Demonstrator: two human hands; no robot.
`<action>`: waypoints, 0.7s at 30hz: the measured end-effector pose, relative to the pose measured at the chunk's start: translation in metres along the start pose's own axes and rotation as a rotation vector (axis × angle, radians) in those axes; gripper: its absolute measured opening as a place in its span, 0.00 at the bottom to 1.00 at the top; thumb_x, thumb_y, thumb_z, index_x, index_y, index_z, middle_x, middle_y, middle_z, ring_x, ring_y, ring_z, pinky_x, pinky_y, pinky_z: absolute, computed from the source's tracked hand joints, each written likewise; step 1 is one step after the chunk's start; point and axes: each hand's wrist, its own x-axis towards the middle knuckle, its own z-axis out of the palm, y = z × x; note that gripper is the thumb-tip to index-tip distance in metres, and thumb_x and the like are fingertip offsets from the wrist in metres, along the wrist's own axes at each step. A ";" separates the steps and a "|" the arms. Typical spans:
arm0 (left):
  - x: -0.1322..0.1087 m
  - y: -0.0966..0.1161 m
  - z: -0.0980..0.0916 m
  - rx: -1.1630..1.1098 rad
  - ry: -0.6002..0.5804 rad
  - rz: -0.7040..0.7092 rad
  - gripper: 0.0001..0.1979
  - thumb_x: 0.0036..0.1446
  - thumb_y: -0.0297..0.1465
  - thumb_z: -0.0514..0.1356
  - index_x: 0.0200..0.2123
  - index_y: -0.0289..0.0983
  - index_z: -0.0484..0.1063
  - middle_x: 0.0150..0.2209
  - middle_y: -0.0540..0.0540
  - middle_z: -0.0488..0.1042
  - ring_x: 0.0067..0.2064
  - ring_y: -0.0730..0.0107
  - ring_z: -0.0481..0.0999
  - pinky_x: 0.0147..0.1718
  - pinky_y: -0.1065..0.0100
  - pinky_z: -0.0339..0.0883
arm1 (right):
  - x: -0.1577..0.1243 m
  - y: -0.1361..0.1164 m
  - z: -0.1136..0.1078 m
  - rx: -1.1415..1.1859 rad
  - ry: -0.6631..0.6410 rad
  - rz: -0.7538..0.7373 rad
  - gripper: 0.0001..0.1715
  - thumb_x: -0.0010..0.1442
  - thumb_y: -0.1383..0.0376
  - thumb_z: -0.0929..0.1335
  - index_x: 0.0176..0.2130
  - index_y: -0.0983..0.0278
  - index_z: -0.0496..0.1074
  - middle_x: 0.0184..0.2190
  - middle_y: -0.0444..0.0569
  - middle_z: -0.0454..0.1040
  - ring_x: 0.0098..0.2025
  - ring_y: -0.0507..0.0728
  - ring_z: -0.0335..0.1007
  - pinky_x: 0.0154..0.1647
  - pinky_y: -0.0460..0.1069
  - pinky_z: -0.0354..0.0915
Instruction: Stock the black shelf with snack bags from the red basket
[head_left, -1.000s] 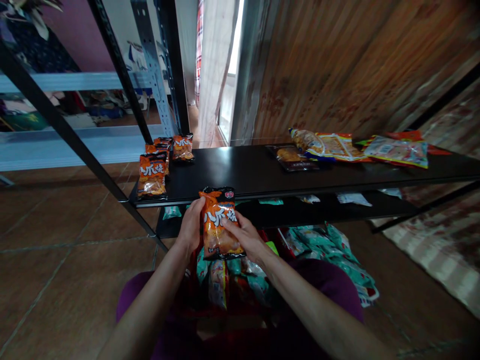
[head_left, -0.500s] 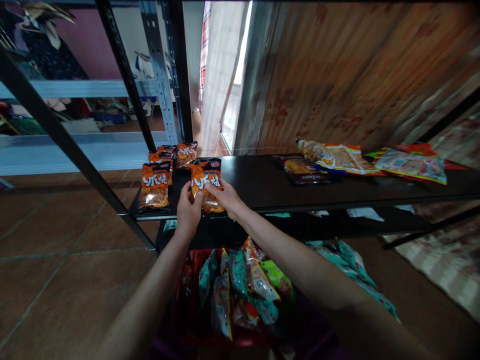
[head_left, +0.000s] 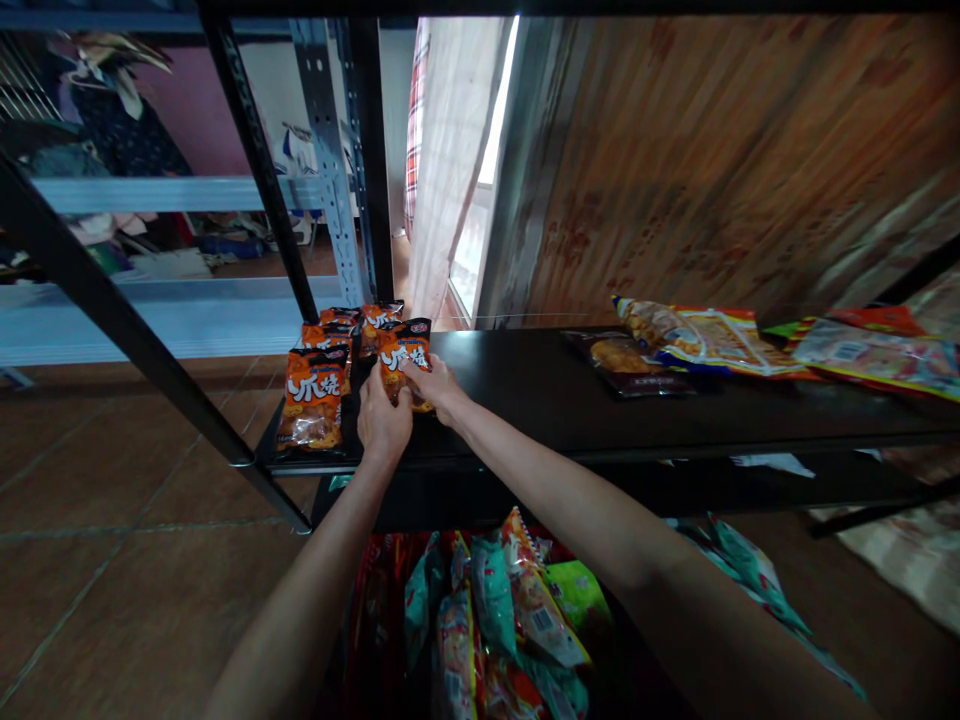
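Observation:
Between my two hands is an orange and black snack bag [head_left: 405, 348], held upright over the left part of the black shelf [head_left: 510, 400]. My left hand [head_left: 384, 415] grips its lower left side, and my right hand [head_left: 435, 388] closes on its right side with the thumb across the front. Just left of it stands a matching snack bag [head_left: 311, 400]. Behind that one, more orange bags [head_left: 330, 328] are lined up, and another orange bag [head_left: 381, 318] stands behind the held one, partly covered by it.
Flat on the shelf's right half lie a dark brown bag [head_left: 619, 362], a yellow and blue bag [head_left: 712, 340] and a pale packet [head_left: 877, 350]. Below, a red basket [head_left: 364, 600] holds several colourful bags. A black post [head_left: 150, 310] rises at the left.
The held snack bag has moved back, deeper over the shelf, nearer to the bag behind it. Both hands went with it. The view has shifted slightly.

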 end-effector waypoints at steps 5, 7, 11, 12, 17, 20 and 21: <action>0.015 0.003 0.006 0.126 0.050 0.058 0.25 0.56 0.30 0.55 0.59 0.38 0.62 0.59 0.35 0.63 0.59 0.49 0.64 0.55 0.52 0.58 | 0.017 -0.001 0.012 -0.019 0.037 -0.048 0.16 0.50 0.58 0.71 0.38 0.62 0.69 0.35 0.46 0.76 0.36 0.53 0.73 0.36 0.48 0.70; 0.021 0.004 0.007 0.145 0.083 0.076 0.25 0.56 0.29 0.55 0.59 0.39 0.63 0.60 0.36 0.63 0.60 0.50 0.62 0.56 0.53 0.57 | 0.025 -0.001 0.017 -0.020 0.034 -0.076 0.16 0.51 0.58 0.71 0.39 0.61 0.69 0.36 0.45 0.77 0.37 0.53 0.73 0.38 0.48 0.70; 0.028 0.001 0.008 0.178 0.109 0.085 0.26 0.55 0.28 0.55 0.59 0.39 0.63 0.61 0.37 0.62 0.62 0.51 0.60 0.58 0.54 0.55 | 0.040 0.003 0.024 -0.033 0.009 -0.091 0.19 0.51 0.56 0.71 0.41 0.61 0.70 0.36 0.45 0.77 0.37 0.53 0.73 0.40 0.49 0.70; 0.028 0.000 0.008 0.179 0.113 0.090 0.26 0.55 0.28 0.55 0.58 0.39 0.63 0.61 0.37 0.62 0.62 0.51 0.60 0.58 0.54 0.55 | 0.043 0.004 0.025 -0.023 -0.005 -0.093 0.19 0.51 0.55 0.71 0.41 0.61 0.70 0.36 0.45 0.77 0.37 0.52 0.74 0.41 0.49 0.70; 0.021 -0.010 0.009 0.205 0.108 0.144 0.24 0.56 0.29 0.56 0.57 0.39 0.66 0.63 0.36 0.59 0.62 0.48 0.60 0.58 0.52 0.55 | 0.052 0.016 0.026 -0.001 -0.032 -0.111 0.22 0.50 0.56 0.71 0.44 0.59 0.69 0.37 0.44 0.77 0.37 0.51 0.73 0.42 0.49 0.70; 0.014 -0.018 0.009 0.306 0.054 0.189 0.25 0.55 0.33 0.57 0.57 0.37 0.66 0.64 0.34 0.56 0.61 0.43 0.61 0.55 0.48 0.58 | 0.054 0.024 0.023 -0.011 -0.061 -0.129 0.25 0.51 0.56 0.71 0.48 0.58 0.68 0.39 0.43 0.76 0.39 0.51 0.73 0.44 0.48 0.69; 0.012 -0.020 0.009 0.336 0.039 0.209 0.25 0.55 0.34 0.57 0.57 0.37 0.66 0.64 0.33 0.55 0.60 0.42 0.61 0.55 0.47 0.59 | 0.055 0.027 0.023 -0.009 -0.082 -0.135 0.25 0.52 0.56 0.71 0.49 0.57 0.67 0.40 0.43 0.76 0.39 0.51 0.73 0.44 0.48 0.69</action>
